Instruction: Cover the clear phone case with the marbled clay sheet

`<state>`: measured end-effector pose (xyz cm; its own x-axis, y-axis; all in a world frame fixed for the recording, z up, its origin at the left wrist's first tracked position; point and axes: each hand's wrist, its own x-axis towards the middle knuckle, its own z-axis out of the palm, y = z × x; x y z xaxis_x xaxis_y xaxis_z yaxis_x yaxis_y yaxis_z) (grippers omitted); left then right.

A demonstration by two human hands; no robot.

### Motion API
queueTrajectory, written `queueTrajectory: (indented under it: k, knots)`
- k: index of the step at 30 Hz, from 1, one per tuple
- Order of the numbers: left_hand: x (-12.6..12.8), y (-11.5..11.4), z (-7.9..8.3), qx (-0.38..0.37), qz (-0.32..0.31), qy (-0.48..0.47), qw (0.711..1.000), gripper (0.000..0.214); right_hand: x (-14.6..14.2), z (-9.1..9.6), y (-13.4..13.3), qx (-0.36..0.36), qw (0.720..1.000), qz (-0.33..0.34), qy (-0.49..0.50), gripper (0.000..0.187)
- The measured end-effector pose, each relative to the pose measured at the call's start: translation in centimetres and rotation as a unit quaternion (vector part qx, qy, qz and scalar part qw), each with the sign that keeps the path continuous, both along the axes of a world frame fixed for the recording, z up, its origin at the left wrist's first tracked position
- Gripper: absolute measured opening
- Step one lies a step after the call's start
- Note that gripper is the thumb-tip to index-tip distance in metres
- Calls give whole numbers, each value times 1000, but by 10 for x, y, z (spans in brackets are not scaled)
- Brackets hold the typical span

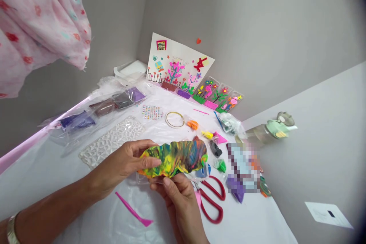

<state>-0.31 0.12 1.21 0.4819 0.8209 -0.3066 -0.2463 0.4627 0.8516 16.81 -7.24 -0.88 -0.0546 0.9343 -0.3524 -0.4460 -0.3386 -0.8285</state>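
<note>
A flattened sheet of marbled multicoloured clay (178, 157) is held up over the white table (51, 167). My left hand (126, 164) pinches its left end, thumb lying on top. My right hand (177, 194) grips its lower edge from beneath, thumb pressed against it. A clear case edge (140, 178) shows just under the clay. A pink plastic clay tool (134, 210) lies on the table below my hands.
Red-handled scissors (211, 200) lie to the right of my hands. A clear textured phone case (113, 141), bags of clay (105, 106), a tape ring (174, 119) and small clay bits (213, 148) lie around. Decorated cards (183, 66) lean on the wall. A green bottle (274, 127) lies at right.
</note>
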Motion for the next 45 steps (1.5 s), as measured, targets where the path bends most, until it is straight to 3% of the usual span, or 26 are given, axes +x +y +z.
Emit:
queueTrajectory:
  k: [8,18,25,31,35,41,45]
  knots:
    - [-1,-1,-1,25,77,58,995,21,-1,-5,-4,-5,1000,19,3,12]
    - [-4,3,-6,41,26,57,997,22,-2,-1,4,-3,1000,7,21,14]
    - [-4,0,-5,59,39,79,994,16,-1,-4,1,-10,999,14,41,14]
    - [-2,2,-4,71,13,113,991,32,0,-3,4,-8,1000,18,6,20]
    - [-1,1,-6,70,-27,127,989,16,0,-5,4,-11,1000,22,-7,19]
    - [-3,-1,-5,110,3,152,982,20,-2,-4,3,3,999,29,-21,18]
    - [-5,1,-3,80,2,136,987,23,-2,-1,4,8,999,42,-28,19]
